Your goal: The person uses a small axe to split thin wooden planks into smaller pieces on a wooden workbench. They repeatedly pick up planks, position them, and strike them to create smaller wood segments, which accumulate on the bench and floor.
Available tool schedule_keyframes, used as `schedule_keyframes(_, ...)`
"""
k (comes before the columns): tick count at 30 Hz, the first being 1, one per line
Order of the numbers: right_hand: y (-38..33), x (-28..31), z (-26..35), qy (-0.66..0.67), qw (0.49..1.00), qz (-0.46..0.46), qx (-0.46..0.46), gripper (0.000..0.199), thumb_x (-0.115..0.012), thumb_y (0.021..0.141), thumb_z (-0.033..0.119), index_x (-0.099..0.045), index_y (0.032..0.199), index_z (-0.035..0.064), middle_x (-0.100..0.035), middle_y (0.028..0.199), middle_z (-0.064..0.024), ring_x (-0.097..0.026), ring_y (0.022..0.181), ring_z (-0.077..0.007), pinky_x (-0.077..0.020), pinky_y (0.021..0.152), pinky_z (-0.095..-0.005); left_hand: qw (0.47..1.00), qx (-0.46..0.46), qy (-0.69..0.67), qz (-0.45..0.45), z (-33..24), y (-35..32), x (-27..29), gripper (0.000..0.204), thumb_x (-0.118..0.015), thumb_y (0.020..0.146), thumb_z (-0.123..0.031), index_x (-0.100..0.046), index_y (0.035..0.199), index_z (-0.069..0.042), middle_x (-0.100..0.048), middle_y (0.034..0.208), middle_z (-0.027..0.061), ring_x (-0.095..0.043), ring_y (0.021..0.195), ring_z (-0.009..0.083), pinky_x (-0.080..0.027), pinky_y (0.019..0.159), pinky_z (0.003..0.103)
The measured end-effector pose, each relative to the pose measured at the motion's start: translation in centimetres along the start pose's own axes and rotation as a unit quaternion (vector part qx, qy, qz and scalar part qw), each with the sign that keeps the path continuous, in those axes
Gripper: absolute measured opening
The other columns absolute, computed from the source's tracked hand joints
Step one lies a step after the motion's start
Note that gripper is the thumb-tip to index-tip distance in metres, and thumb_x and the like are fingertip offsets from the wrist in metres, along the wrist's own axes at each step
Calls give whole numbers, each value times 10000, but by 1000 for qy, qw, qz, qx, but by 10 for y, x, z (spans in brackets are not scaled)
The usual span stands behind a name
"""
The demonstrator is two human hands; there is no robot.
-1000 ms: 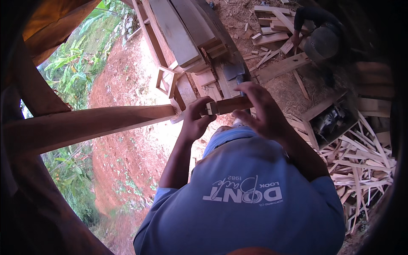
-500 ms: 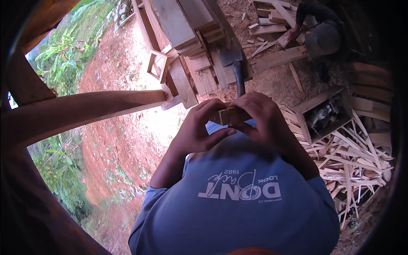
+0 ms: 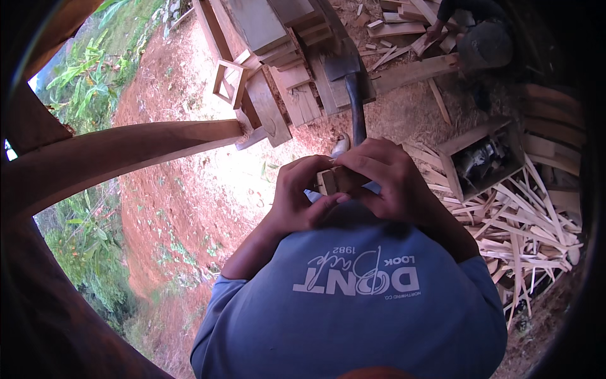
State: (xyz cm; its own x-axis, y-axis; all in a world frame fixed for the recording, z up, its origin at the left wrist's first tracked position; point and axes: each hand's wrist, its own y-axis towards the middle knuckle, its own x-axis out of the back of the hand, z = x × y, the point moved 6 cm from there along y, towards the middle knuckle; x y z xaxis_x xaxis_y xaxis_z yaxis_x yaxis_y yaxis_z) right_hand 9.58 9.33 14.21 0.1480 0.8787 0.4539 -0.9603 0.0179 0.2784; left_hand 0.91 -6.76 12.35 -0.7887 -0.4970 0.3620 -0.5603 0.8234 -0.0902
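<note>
In front of my chest, both hands grip a small wooden block [image 3: 346,179]. A paler narrow piece [image 3: 326,182] sits against its left end; whether the two are joined I cannot tell. My left hand [image 3: 298,196] is closed on the pale end, its thumb below and fingers above. Curled over the other side is my right hand [image 3: 388,177], which hides much of the block. Just beyond my hands rises the dark handle [image 3: 355,110] of a tool with a flat, broad blade [image 3: 341,67].
Stacked boards [image 3: 259,28] and a small wooden frame [image 3: 231,83] lie ahead. A curved beam [image 3: 126,148] crosses the left. On the right, a wooden box [image 3: 449,174] holds a metal machine, beside a heap of offcuts [image 3: 527,234]. A capped person [image 3: 483,47] handles wood at the far right.
The block has turned in my hands, so the paler end now faces up more. My left hand has shifted slightly. A light-coloured shoe now shows beyond my hands.
</note>
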Motion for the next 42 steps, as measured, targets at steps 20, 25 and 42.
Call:
schedule_keyframes(20,-14,-13,12,-22,998,49,-34,416,-791,886,192,-668,1237,6,-717,1095,-167,-709,1051,-359,-542,960,-501,998,-60,18,28,-6,-13,-6,531,-904,776,-344,-658,1079,16,-678,887,162,-708,788,367,-556,708,408)
schedule_keyframes(25,-5,-16,19,-40,998,51,12,433,-774,879,206,-649,1224,-21,-701,1095,-190,-704,1046,-374,-548,955,-504,997,-41,65,17,-5,-15,-3,655,-923,720,-471,-652,1046,28,-670,870,153,-709,780,336,-544,707,413)
schedule_keyframes(42,-16,-17,15,-40,999,17,-15,478,-778,840,199,-659,1241,-32,-703,1119,-170,-690,1062,-359,-530,968,-508,999,26,28,18,-4,-9,-9,634,-883,780,-535,-664,983,25,-678,819,141,-724,757,278,-551,685,382)
